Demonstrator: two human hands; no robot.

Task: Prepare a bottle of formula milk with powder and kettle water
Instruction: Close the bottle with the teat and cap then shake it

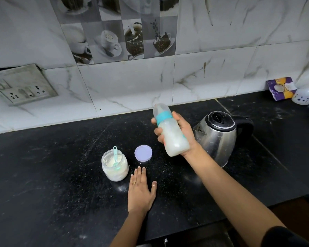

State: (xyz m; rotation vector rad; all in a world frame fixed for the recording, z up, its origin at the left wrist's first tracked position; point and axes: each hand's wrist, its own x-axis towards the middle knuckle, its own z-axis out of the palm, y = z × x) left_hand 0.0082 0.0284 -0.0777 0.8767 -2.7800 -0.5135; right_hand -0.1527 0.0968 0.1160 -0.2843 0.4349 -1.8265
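Observation:
My right hand (183, 134) grips a baby bottle (171, 132) above the black counter. The bottle has a teal collar and a clear cap, holds white milk, and leans to the left. A steel kettle (219, 138) with a black lid and handle stands just right of that hand. An open jar of white powder (115, 165) stands at centre left with a teal scoop (115, 155) resting inside. Its lilac lid (143, 153) lies flat on the counter beside it. My left hand (141, 188) rests flat on the counter, fingers spread, just right of the jar.
A wall socket plate (21, 85) sits on the tiled wall at far left. A purple packet (281, 88) and a white spray bottle (304, 95) stand at the back right corner. The counter's front edge (194, 229) runs below my arms.

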